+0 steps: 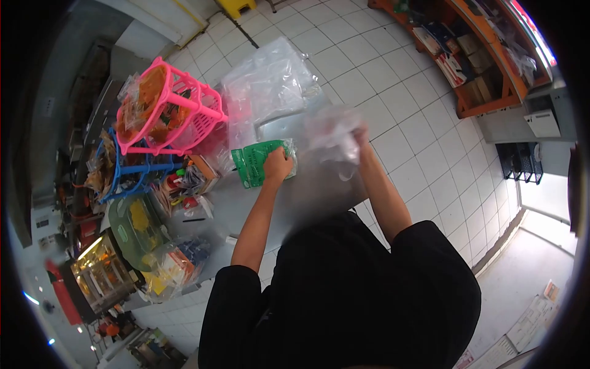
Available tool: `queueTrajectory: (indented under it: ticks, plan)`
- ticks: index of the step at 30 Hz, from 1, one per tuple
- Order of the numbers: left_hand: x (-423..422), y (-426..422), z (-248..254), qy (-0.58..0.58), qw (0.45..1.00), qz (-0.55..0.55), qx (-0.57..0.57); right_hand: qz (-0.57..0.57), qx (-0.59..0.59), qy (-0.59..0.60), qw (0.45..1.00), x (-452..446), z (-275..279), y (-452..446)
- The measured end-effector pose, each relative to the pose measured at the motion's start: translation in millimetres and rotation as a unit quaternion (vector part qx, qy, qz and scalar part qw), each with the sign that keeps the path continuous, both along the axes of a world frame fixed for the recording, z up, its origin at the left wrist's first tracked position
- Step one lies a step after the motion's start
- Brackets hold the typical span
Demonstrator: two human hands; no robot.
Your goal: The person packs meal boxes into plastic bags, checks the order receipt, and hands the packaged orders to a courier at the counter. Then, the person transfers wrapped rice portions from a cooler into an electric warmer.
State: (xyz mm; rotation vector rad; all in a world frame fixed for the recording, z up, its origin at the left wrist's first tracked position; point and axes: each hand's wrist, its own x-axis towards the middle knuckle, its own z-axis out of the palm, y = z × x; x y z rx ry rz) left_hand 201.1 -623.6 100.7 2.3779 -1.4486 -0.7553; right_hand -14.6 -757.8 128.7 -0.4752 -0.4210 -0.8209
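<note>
Left hand [278,166] on a green packet [249,167], right hand [362,135] gripping clear plastic [335,144]

Well to the left of the left hand, and closer to the person's body, stands a lit glass case [101,273]. A green tub [125,229] with something yellow showing inside comes next, still on that side. A blue basket [146,168] lies straight out to the left of the hand, and a pink basket [200,107], filled with small packets, sits further from the body, near the blue one. Back toward the body, left of the same hand, are a clear bag [184,257] of mixed items and a dark pen [194,219].

Directly under the left hand is the green packet, over a grey table [228,200]; most of it shows to the left of the knuckles. The fingers are curled against it, but whether they pinch it or only press on it cannot be told. Beyond this hand spreads a pile of clear bags [276,80].

Further right, the right hand is closed around the clear plastic, which hangs mostly to its left; both are blurred. Tiled floor [424,123] lies past that hand, with an orange shelf [491,109] well off to its right.
</note>
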Motion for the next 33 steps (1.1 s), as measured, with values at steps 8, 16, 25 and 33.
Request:
queueTrajectory:
  ticks: [8, 16, 25, 33]
  plan:
    - [-5, 8, 0, 0.006, 0.998, 0.044, -0.042, 0.026, 0.097, 0.256, 0.961, 13, -14, 16]
    - [18, 32, -11, 0.114, 0.982, 0.043, -0.141, -0.241, -0.455, 0.634, 0.576, 71, -70, 73]
    - [2, 40, 30, 0.106, 0.956, -0.063, -0.266, 0.060, -0.361, 0.625, 0.690, 90, -87, 81]
    - [-1, 41, 47, 0.021, 0.980, -0.005, -0.196, -0.217, -0.446, 0.695, 0.521, 105, -34, 105]
